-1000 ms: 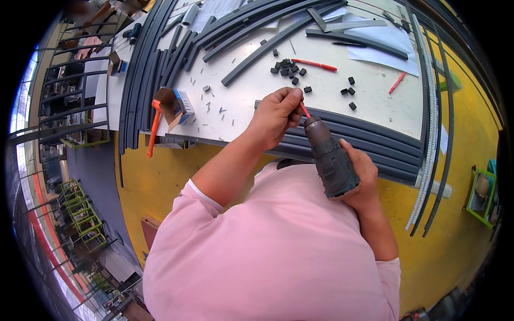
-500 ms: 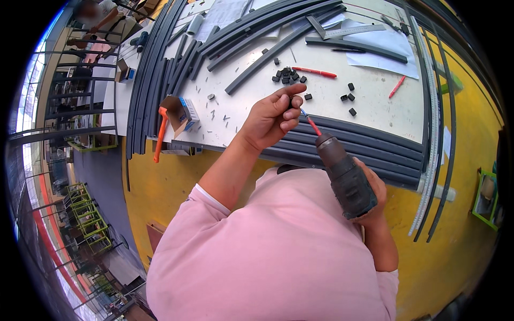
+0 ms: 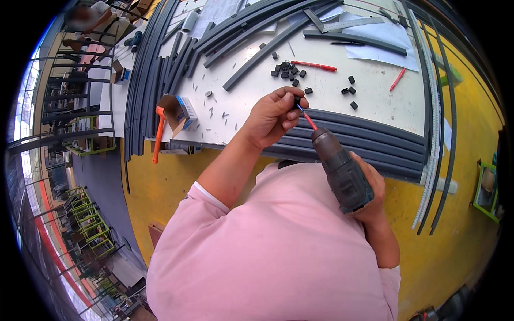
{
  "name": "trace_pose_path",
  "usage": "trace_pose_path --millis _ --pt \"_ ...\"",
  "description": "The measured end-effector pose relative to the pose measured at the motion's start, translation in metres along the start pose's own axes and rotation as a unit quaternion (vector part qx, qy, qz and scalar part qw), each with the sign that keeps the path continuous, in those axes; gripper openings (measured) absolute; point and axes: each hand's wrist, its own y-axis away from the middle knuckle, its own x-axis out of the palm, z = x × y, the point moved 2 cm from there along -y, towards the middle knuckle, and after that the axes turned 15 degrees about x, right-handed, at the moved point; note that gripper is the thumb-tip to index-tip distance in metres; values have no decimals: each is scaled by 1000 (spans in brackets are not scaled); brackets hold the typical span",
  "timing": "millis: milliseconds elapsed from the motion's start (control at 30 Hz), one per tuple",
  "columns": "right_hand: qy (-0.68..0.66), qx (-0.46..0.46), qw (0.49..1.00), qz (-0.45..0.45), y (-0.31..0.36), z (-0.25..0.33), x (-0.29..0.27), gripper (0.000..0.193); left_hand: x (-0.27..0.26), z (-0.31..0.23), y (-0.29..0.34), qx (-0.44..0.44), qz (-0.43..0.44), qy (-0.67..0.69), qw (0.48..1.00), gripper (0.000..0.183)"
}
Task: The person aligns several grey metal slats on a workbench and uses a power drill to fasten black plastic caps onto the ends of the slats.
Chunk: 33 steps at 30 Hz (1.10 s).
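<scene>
Between the thumb and fingers of my left hand [image 3: 269, 119] is a small black block [image 3: 297, 100]. My right hand [image 3: 375, 195] grips a dark cordless drill [image 3: 347, 181], tilted up and to the left. Its long red bit [image 3: 309, 120] reaches to the block, where a thin metal tip, perhaps a screw, meets it; I cannot tell how deep it sits. Just beyond my left hand lie several loose black blocks [image 3: 285, 69] like the held one. Long grey bars [image 3: 364, 143] lie side by side beneath the drill bit, along the near table edge.
Scattered small screws [image 3: 211, 111] and an open cardboard box [image 3: 179, 113] lie left, beside an orange-handled tool [image 3: 159, 134]. Red markers [image 3: 316, 66], a metal square [image 3: 348, 24] and more grey bars [image 3: 267, 49] are farther back. Another person [image 3: 88, 21] is at the far left.
My left index finger, stretched out before, has curled in around the black block. The drill has shifted slightly left and up, its bit still at the block.
</scene>
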Motion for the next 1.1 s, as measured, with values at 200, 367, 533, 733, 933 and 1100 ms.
trace_pose_path --millis 200,367,533,733,933,1100 --pt "2 6 1000 7 1 1 1 79 -2 -4 -1 0 22 -67 998 32" --pt "-21 55 998 -18 8 3 9 79 4 -11 0 -20 11 -99 995 31" --pt "49 40 997 47 5 12 1 74 9 -8 8 -19 -23 -95 995 33" --pt "34 1 999 -6 13 8 4 67 26 2 10 -24 -40 11 999 38" --pt "20 0 999 -35 18 7 1 66 33 10 10 -40 -54 69 995 46" --pt "9 9 999 -42 19 4 -3 65 50 10 9 -32 -64 66 995 50"
